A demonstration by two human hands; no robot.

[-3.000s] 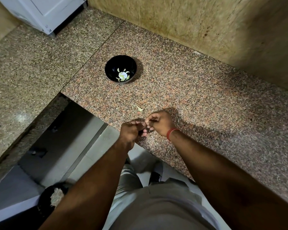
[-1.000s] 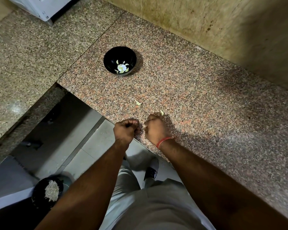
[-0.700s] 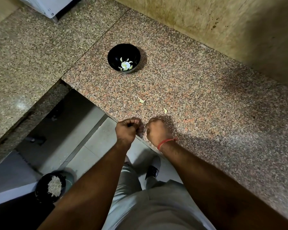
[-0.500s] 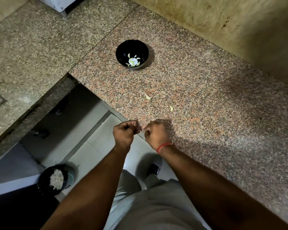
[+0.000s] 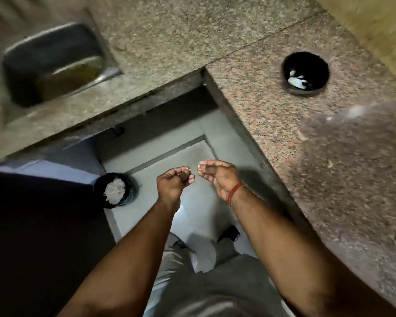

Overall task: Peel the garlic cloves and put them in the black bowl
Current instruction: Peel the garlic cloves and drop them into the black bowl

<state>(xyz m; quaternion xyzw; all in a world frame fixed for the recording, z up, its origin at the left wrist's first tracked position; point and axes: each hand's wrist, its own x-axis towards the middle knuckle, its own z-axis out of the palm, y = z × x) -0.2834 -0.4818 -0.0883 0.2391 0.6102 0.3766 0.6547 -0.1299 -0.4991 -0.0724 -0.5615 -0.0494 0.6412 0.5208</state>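
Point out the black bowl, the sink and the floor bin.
black bowl [image 5: 290, 62]: head view, on its dark inner wall.
sink [image 5: 44, 53]: head view, on its basin wall.
floor bin [image 5: 98, 186]: head view, on its black rim.

Dim, motion-blurred wide-angle view, with a dark shadow at lower left

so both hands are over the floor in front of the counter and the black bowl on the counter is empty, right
Not quite. In the head view the black bowl holds pale pieces, so it is not empty. The left hand and right hand are indeed over the floor, off the counter.
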